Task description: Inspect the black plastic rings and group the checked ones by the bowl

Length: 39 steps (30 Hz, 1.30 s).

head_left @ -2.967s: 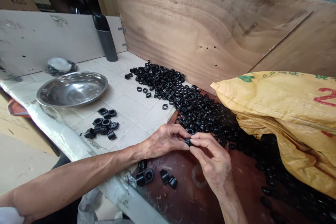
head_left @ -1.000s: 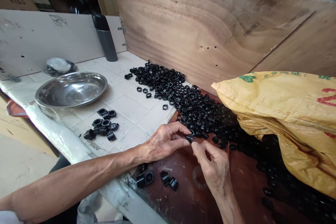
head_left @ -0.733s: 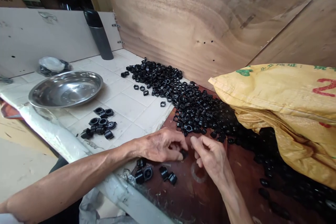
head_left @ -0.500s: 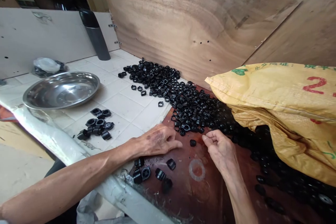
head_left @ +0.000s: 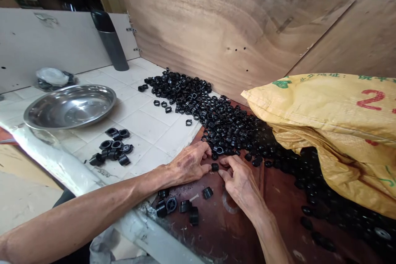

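A small black plastic ring lies between my left hand and my right hand, at the fingertips of both. Neither hand visibly grips it. My left fingers also reach the edge of a large heap of similar black rings. Just below my hands, several more black plastic parts sit apart on a dark brown board. A small group of black parts rests on the white tiles to the left.
A steel bowl stands on the white tile counter. A yellow woven sack lies at right, with black parts spilling beneath it. Plywood boards form the back wall. A dark flask stands in the corner.
Earlier my hands held the ring up together, then set it on the board and parted. Now they have closed in on it again, lower down. The parts below have shifted slightly.
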Each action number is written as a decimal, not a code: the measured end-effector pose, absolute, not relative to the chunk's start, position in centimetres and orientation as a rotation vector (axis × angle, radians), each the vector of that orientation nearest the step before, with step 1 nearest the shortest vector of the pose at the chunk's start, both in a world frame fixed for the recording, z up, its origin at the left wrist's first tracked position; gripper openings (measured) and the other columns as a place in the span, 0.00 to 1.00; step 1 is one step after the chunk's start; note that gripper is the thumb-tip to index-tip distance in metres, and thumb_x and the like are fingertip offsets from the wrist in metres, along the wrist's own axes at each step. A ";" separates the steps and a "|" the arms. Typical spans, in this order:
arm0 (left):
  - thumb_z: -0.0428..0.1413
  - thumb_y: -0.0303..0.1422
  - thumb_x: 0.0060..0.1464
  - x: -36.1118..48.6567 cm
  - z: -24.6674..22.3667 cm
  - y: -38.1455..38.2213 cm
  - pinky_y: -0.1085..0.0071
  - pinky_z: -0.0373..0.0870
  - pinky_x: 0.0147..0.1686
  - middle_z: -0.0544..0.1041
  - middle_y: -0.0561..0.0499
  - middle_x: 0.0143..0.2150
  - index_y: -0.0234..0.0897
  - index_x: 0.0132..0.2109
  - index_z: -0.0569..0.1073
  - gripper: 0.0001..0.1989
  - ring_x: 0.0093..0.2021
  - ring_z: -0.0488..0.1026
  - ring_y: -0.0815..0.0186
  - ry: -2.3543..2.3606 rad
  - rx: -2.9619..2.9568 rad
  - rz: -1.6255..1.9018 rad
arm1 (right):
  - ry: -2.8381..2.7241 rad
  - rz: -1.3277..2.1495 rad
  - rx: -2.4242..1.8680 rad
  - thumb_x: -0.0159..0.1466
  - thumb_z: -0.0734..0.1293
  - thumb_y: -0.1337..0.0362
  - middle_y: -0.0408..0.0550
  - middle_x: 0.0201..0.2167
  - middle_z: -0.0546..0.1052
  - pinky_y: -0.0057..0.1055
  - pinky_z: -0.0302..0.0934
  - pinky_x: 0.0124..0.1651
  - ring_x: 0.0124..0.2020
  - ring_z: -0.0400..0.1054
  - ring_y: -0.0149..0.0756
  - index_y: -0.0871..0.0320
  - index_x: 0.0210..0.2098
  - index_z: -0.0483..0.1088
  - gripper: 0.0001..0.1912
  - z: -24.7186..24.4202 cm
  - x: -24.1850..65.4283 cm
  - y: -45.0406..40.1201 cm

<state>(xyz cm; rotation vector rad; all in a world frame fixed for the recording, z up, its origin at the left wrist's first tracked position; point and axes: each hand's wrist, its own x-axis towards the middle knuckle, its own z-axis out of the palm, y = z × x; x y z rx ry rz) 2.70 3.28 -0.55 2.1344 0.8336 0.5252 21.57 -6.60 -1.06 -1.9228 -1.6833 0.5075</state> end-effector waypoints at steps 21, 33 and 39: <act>0.58 0.27 0.57 3.1 -2.0 4.1 0.66 0.74 0.43 0.76 0.48 0.44 0.38 0.41 0.78 0.06 0.40 0.76 0.62 0.905 2.322 0.600 | -1.712 0.553 -1.756 0.65 0.66 0.68 0.50 0.42 0.79 0.32 0.68 0.40 0.37 0.74 0.39 0.56 0.52 0.75 0.16 -0.8 19.3 -6.4; 0.57 0.29 0.52 2.1 -0.2 3.1 0.70 0.70 0.32 0.77 0.53 0.34 0.38 0.47 0.69 0.14 0.30 0.75 0.65 0.785 2.262 0.629 | -0.974 0.958 -1.631 0.61 0.73 0.50 0.49 0.33 0.83 0.36 0.73 0.44 0.39 0.81 0.45 0.56 0.41 0.74 0.17 0.6 19.5 -6.3; 0.56 0.26 0.52 1.9 0.4 2.8 0.72 0.73 0.31 0.79 0.53 0.35 0.39 0.51 0.64 0.19 0.31 0.77 0.67 0.586 2.063 0.637 | -1.081 0.724 -1.629 0.61 0.73 0.52 0.50 0.38 0.83 0.32 0.73 0.40 0.39 0.78 0.42 0.56 0.36 0.79 0.13 1.1 18.4 -6.4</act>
